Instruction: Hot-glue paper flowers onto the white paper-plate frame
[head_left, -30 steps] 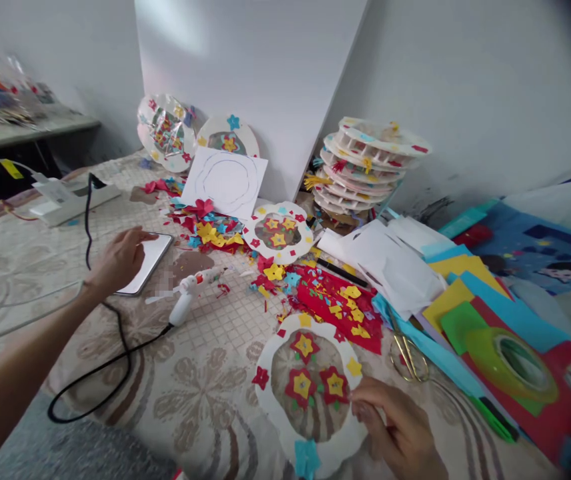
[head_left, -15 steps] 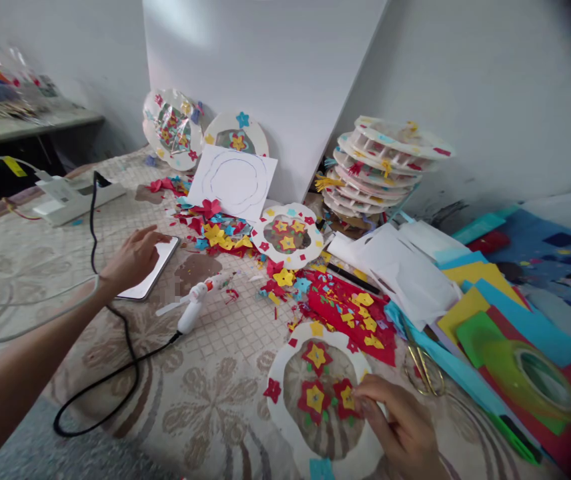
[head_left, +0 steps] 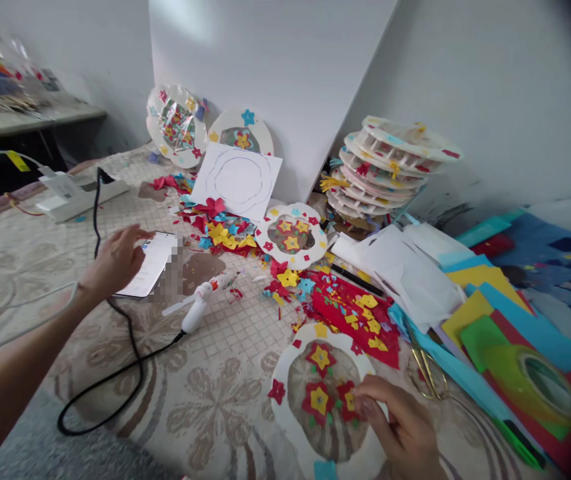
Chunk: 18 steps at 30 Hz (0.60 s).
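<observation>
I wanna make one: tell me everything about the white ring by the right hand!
The white ring is wavy-edged, maybe foam. Three red and yellow flowers with green bits fill its see-through middle; red, yellow and blue shapes dot its rim. It faces up over patterned cloth. The right hand covers some of its right side, grip unclear.
</observation>
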Each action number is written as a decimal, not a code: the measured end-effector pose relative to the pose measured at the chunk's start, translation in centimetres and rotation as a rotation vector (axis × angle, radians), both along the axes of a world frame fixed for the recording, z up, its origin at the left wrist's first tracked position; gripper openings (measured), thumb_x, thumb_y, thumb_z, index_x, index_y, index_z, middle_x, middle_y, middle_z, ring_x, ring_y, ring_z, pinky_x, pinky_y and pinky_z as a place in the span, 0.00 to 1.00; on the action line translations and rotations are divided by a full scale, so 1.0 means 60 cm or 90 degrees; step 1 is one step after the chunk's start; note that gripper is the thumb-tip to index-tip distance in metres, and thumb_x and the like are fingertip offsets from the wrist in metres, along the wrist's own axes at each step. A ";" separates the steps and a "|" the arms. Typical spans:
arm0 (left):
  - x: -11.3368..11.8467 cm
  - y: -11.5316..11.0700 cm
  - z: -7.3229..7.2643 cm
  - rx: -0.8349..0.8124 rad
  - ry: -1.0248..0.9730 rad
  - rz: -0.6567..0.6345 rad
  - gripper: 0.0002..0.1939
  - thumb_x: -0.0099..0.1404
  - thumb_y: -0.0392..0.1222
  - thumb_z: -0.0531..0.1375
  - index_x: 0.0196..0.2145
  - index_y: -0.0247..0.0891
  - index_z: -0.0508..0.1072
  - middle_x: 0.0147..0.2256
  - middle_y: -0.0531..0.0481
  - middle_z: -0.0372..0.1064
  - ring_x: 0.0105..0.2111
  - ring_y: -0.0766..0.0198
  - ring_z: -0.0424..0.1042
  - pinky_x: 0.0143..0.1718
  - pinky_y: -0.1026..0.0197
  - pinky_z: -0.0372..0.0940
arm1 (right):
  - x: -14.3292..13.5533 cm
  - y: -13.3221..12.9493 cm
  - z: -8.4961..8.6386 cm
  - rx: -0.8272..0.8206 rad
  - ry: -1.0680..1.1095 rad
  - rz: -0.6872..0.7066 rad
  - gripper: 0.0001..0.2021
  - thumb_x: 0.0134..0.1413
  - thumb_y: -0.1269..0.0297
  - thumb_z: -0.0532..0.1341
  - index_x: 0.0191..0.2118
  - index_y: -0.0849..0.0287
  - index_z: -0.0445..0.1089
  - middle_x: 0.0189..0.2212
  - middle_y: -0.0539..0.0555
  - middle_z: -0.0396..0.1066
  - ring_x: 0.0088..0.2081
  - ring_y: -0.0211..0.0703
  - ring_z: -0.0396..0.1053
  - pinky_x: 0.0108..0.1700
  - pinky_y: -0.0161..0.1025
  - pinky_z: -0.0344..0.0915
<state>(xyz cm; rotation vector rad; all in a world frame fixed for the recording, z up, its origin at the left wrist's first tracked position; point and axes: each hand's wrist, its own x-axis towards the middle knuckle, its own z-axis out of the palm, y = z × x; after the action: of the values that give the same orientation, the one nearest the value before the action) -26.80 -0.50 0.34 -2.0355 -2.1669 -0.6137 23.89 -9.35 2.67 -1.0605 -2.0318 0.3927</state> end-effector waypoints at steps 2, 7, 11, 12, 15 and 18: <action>-0.001 -0.019 0.003 0.003 -0.017 0.045 0.21 0.64 0.39 0.44 0.52 0.28 0.58 0.50 0.37 0.65 0.50 0.56 0.64 0.53 0.51 0.58 | 0.000 0.000 -0.003 -0.016 0.007 0.000 0.07 0.57 0.66 0.57 0.33 0.56 0.72 0.24 0.51 0.72 0.24 0.37 0.70 0.29 0.32 0.66; 0.014 -0.073 0.014 -0.030 -0.061 0.147 0.25 0.63 0.48 0.48 0.55 0.32 0.57 0.49 0.39 0.66 0.24 0.65 0.63 0.40 0.54 0.63 | -0.001 -0.001 -0.010 -0.058 0.027 0.011 0.06 0.56 0.67 0.57 0.33 0.57 0.71 0.25 0.53 0.72 0.27 0.39 0.71 0.29 0.32 0.67; 0.029 -0.108 0.009 -0.038 -0.091 0.178 0.28 0.63 0.51 0.48 0.56 0.33 0.57 0.50 0.40 0.64 0.24 0.65 0.62 0.40 0.54 0.62 | -0.001 -0.001 -0.012 -0.056 0.036 0.013 0.06 0.56 0.68 0.57 0.34 0.57 0.71 0.24 0.52 0.72 0.25 0.37 0.70 0.28 0.32 0.66; 0.031 -0.114 0.004 -0.035 -0.089 0.176 0.28 0.63 0.52 0.48 0.56 0.34 0.57 0.51 0.40 0.63 0.25 0.64 0.63 0.42 0.54 0.62 | -0.001 -0.001 -0.012 -0.051 0.036 0.013 0.06 0.56 0.68 0.57 0.34 0.57 0.71 0.25 0.51 0.72 0.25 0.37 0.70 0.28 0.31 0.66; 0.034 -0.127 -0.015 0.005 -0.073 0.164 0.29 0.62 0.54 0.48 0.55 0.32 0.60 0.50 0.38 0.64 0.34 0.57 0.68 0.46 0.52 0.62 | 0.001 -0.002 -0.017 -0.052 0.039 0.016 0.06 0.56 0.69 0.57 0.34 0.57 0.71 0.24 0.51 0.72 0.24 0.36 0.70 0.28 0.31 0.66; 0.036 -0.133 -0.035 0.064 -0.068 0.152 0.33 0.60 0.58 0.50 0.54 0.29 0.60 0.50 0.35 0.64 0.48 0.48 0.66 0.51 0.49 0.61 | 0.005 -0.004 -0.021 -0.058 0.041 0.016 0.06 0.56 0.69 0.57 0.35 0.57 0.71 0.25 0.53 0.72 0.27 0.39 0.71 0.28 0.33 0.67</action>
<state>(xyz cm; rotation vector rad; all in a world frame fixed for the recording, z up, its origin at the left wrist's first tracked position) -24.63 -8.50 -1.74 -1.6978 -2.3388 -0.7963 24.17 -9.58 1.41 -1.0637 -1.9876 0.5316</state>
